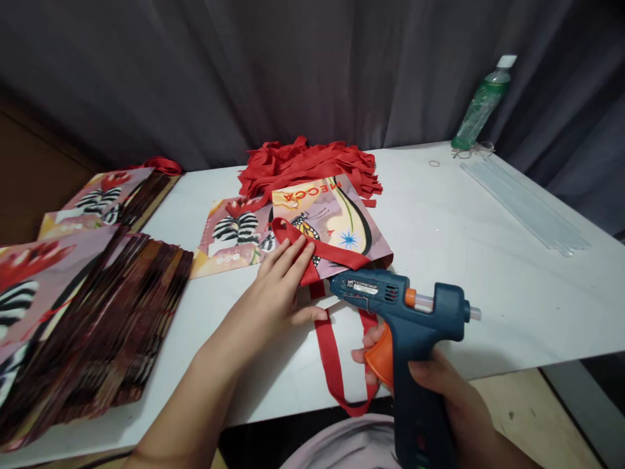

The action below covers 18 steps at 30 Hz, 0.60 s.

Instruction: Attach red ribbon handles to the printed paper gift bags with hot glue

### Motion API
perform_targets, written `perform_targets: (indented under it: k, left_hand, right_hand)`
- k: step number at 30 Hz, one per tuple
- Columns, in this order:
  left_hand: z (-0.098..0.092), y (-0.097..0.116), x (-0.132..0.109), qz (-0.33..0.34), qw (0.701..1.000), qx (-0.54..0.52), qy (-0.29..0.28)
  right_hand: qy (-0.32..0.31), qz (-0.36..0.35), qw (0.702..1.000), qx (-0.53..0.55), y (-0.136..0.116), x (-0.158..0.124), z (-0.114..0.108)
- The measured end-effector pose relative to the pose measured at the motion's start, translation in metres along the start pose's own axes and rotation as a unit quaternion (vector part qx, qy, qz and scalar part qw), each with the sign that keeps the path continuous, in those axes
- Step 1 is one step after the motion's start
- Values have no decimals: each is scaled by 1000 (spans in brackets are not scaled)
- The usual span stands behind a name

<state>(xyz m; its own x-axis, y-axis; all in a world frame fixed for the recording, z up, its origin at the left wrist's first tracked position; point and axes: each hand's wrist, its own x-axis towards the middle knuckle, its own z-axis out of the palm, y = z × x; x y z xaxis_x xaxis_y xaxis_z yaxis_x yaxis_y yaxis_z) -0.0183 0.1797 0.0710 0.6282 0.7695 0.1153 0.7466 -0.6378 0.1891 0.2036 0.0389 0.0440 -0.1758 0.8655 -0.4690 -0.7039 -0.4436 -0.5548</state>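
Observation:
My right hand (439, 378) is wrapped round the handle of a dark blue hot glue gun (420, 332), fingers on its orange trigger (381, 355). The gun's nozzle points left, at the near edge of a printed paper bag (342, 221) with a butterfly and red lettering. Across that bag lies a red ribbon handle (336, 253). My left hand (280, 280) rests with fingers stretched out on the bag and ribbon, close to the nozzle. Another red ribbon loop (332, 358) hangs from the bag's near side toward the table's front edge. The nozzle's very tip is hidden at the bag's edge.
Behind the bag lies a heap of red ribbons (307, 166). Another zebra-striped printed bag (229, 234) lies flat beside it. Stacked bags (112, 312) fill the left side. Clear glue sticks (522, 205), a rubber band (434, 163) and a green-labelled bottle (483, 107) are at right.

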Motion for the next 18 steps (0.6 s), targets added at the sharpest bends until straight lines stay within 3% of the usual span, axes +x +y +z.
perform_targets:
  k: [4, 9, 18]
  left_hand:
    - [2, -1, 1, 3, 1000, 2, 3]
    - [7, -3, 1, 14, 999, 13, 26]
    - [10, -5, 0, 22, 999, 19, 31]
  right_hand:
    - [-16, 20, 1000, 15, 3, 2, 8]
    - [40, 68, 996, 48, 8, -2, 24]
    - [43, 123, 990, 52, -9, 14, 42]
